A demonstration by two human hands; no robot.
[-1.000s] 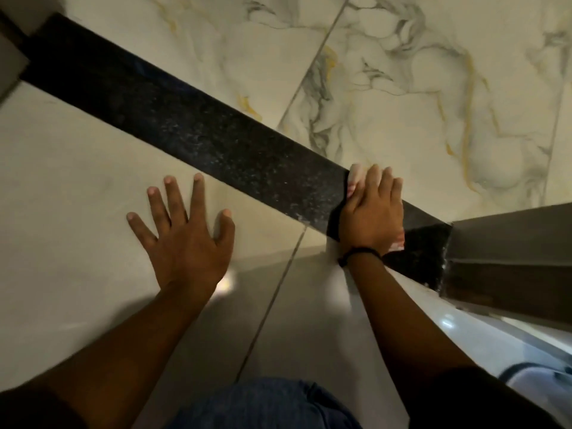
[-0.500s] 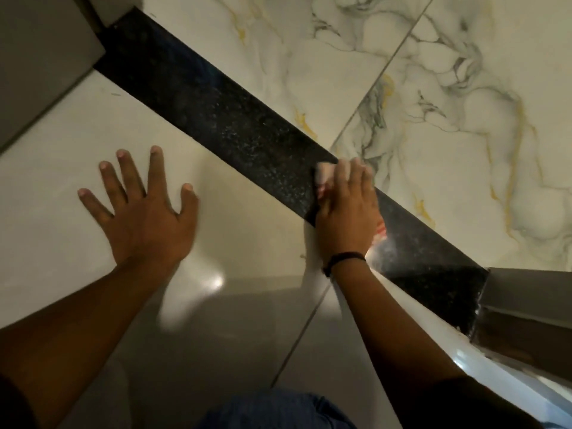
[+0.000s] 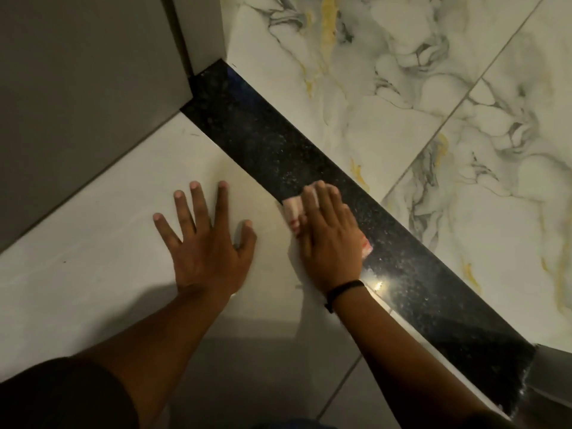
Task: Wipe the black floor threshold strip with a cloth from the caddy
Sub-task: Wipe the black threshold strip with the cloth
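Note:
The black speckled threshold strip (image 3: 257,131) runs diagonally across the floor from the upper left to the lower right. My right hand (image 3: 328,239) lies flat on a white cloth with red marks (image 3: 292,209), pressing it onto the strip's near edge about midway along. Only the cloth's ends show past the fingers and the palm. My left hand (image 3: 205,243) rests flat with spread fingers on the pale tile just left of the right hand. The caddy is not in view.
A grey wall or door frame (image 3: 86,88) stands at the strip's upper-left end, and a grey frame corner (image 3: 554,376) at its lower-right end. Marble-patterned tiles (image 3: 433,88) lie beyond the strip. Plain pale tiles (image 3: 93,258) lie on my side.
My right hand has slid the cloth along the strip toward its upper-left end. My left hand has stayed flat on the pale tile, and the gap between the two hands has narrowed.

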